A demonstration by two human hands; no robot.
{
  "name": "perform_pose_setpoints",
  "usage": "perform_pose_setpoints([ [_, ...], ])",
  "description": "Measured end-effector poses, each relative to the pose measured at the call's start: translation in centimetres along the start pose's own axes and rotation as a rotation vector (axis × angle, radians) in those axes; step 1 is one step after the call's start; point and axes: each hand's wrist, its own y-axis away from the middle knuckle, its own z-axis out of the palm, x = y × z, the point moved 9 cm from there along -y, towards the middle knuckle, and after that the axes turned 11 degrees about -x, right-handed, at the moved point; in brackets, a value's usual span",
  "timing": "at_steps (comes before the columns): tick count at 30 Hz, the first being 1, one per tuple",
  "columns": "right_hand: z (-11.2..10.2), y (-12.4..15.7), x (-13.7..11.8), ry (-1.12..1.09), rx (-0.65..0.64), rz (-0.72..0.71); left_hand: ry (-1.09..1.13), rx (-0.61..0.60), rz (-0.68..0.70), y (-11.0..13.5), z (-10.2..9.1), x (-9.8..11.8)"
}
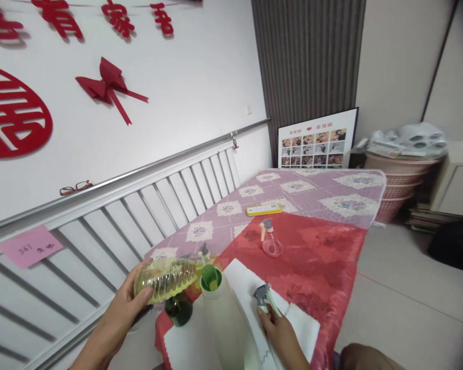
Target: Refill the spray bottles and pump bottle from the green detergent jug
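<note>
My left hand (pixel 133 293) is closed around a clear ribbed plastic bottle (pixel 165 280) of yellowish liquid. The bottle lies tilted almost level, its neck at the open mouth of a tall pale green bottle (pixel 224 318). Green shows inside that mouth; whether it is a funnel I cannot tell. In my right hand (pixel 280 331) is a grey and pale green spray trigger (pixel 263 294), held above a white cloth (pixel 301 318). Left of the tall bottle stands a dark green bottle (pixel 178 309). Behind, partly hidden, is another bottle with a grey spray top (pixel 204 250).
A clear spray bottle (pixel 272 245) stands on the red cloth (pixel 316 257), with a yellow-edged box (pixel 264 209) beyond it on the patterned tablecloth (pixel 301 186). A white railing (pixel 177 205) runs along the left. Pink baskets (pixel 397 180) stand at the right.
</note>
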Motion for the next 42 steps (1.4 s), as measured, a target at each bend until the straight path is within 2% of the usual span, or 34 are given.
perform_pose_setpoints([
  [16, 0.0, 0.0, 0.0, 0.007, -0.005, -0.008, -0.008, -0.050, -0.008, 0.2, 0.5, 0.5],
  [42, 0.0, 0.0, -0.3, -0.007, -0.007, -0.027, -0.043, -0.025, 0.009, 0.4, 0.4, 1.3],
])
